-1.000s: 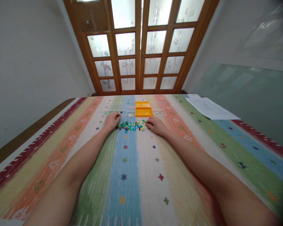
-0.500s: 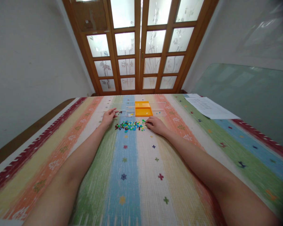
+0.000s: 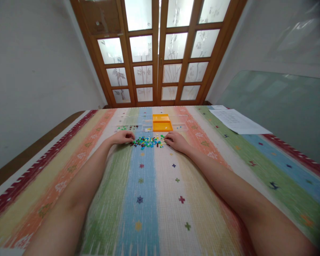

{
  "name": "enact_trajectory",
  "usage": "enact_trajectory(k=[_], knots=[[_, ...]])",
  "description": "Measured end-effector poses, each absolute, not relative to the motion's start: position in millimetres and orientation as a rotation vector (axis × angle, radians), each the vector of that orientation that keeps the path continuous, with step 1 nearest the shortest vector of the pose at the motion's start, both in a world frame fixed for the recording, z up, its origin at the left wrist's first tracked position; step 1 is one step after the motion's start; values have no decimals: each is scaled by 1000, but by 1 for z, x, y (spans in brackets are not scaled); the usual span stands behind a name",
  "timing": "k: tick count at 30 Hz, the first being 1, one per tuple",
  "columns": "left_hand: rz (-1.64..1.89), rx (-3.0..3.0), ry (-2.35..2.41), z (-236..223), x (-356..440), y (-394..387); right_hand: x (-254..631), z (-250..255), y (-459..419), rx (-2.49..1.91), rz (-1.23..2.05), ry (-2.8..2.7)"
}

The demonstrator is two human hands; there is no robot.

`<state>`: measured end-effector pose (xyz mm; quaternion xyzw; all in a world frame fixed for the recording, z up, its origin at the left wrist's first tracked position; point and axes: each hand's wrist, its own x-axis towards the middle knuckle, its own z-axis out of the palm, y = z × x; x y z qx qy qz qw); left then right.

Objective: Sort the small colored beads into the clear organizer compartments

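A loose pile of small coloured pieces (image 3: 148, 142), blue, green, yellow, white and dark brown, lies spread on the tablecloth. At its left edge is my left hand (image 3: 122, 137), fingers curled and thumb and fingertips close together on the pieces. My right hand (image 3: 176, 140) rests at the pile's right edge with its fingers bent inward. Whatever either set of fingertips holds is too small to make out. Behind the pile stands a clear compartment box (image 3: 147, 124), with green and dark brown pieces sorted in its left part. An orange tray (image 3: 162, 126) with two sections sits there too.
A striped, patterned tablecloth (image 3: 142, 181) covers the table. Sheets of printed paper (image 3: 237, 122) lie at the back right. Beyond the table's far edge are wooden doors with glass panes (image 3: 160, 64); a pale green glass panel (image 3: 277, 99) stands at the right.
My left hand has moved from over the clear box back toward me to the pile's left edge, and its fingers have curled. The green pieces in the box now show. My right hand has stayed put.
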<state>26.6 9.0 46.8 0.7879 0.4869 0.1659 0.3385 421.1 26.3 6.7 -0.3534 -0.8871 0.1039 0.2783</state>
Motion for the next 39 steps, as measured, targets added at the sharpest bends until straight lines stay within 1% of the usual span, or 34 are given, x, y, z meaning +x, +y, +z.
enact_trajectory(k=[6,13,18,22,29,33,39], knots=[[387,2123,1298,38,35,12,421,7,26,-952,274,-2380],[665,2236,1438,25,38,17,422,5,27,-947,277,-2379],[647,2295,1433,23,37,17,422,4,29,-951,293,-2379],[704,2273,1384,25,38,15,422,2,31,-953,301,-2383],[961,1865,1282,28,42,12,422,3,29,-940,284,-2376],[1152,1602,1336,29,38,14,422,4,28,-945,287,-2380],[1457,1392,1423,24,22,21,422,4,29,-935,284,-2383]])
